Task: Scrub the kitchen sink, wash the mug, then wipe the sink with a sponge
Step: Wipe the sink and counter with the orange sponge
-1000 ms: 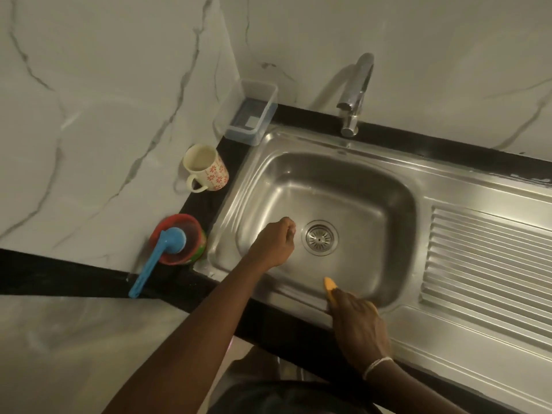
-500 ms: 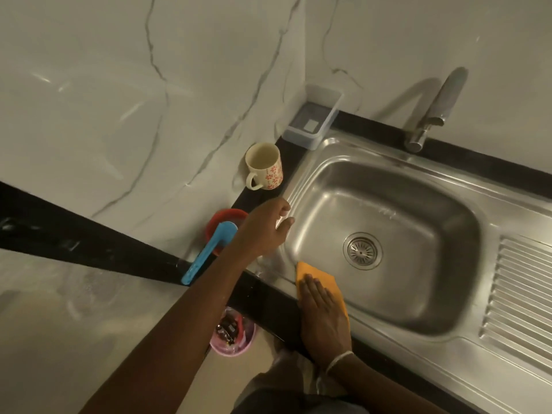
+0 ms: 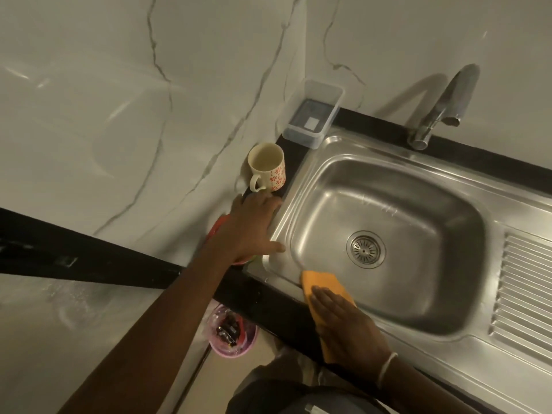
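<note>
Our left hand (image 3: pixel 249 225) lies spread, fingers apart, over the counter just below the mug (image 3: pixel 266 167) beside the sink (image 3: pixel 385 234), while our right hand (image 3: pixel 346 327) presses flat on the sponge (image 3: pixel 324 283) at the sink's front rim.

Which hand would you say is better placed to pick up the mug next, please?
Left. The left hand is open, its fingertips just short of the mug, while the right hand lies flat on the orange sponge at the sink's near rim.
</note>
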{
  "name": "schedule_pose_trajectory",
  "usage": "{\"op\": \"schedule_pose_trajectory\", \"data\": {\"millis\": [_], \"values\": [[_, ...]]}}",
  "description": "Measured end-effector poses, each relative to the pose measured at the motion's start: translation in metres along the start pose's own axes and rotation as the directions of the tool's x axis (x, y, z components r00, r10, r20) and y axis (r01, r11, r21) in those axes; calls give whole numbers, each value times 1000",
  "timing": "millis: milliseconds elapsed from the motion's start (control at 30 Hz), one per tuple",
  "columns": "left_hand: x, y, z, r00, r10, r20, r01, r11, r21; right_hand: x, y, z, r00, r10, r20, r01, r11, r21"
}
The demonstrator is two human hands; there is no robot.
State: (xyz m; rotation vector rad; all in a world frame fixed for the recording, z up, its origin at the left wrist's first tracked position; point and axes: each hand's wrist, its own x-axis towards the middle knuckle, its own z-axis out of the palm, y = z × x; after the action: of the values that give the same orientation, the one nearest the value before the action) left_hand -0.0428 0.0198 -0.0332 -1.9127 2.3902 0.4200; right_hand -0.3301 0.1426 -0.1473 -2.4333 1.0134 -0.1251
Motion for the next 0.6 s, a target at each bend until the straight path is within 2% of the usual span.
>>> {"op": "schedule_pose_trajectory", "data": {"millis": [133, 233, 400, 500, 600], "values": [[-18, -25, 3, 959, -112, 262, 71, 984, 163, 4, -1, 0, 994, -109, -22, 106, 987, -120], [-18, -34, 4, 919, -151, 365, 93, 981, 171, 17, -13, 9, 980, -196, -29, 189, 969, -161], [-16, -35, 3, 924, -86, 372, 8, 979, 206, 53, -35, 14, 922, -372, 112, 388, 893, -226], [-18, -34, 1, 933, -54, 356, -19, 980, 199, 63, -35, 3, 901, -406, 156, 434, 860, -268], [-16, -33, -2, 922, -60, 382, -5, 986, 167, 63, -24, -8, 912, -383, 149, 408, 884, -227]]}}
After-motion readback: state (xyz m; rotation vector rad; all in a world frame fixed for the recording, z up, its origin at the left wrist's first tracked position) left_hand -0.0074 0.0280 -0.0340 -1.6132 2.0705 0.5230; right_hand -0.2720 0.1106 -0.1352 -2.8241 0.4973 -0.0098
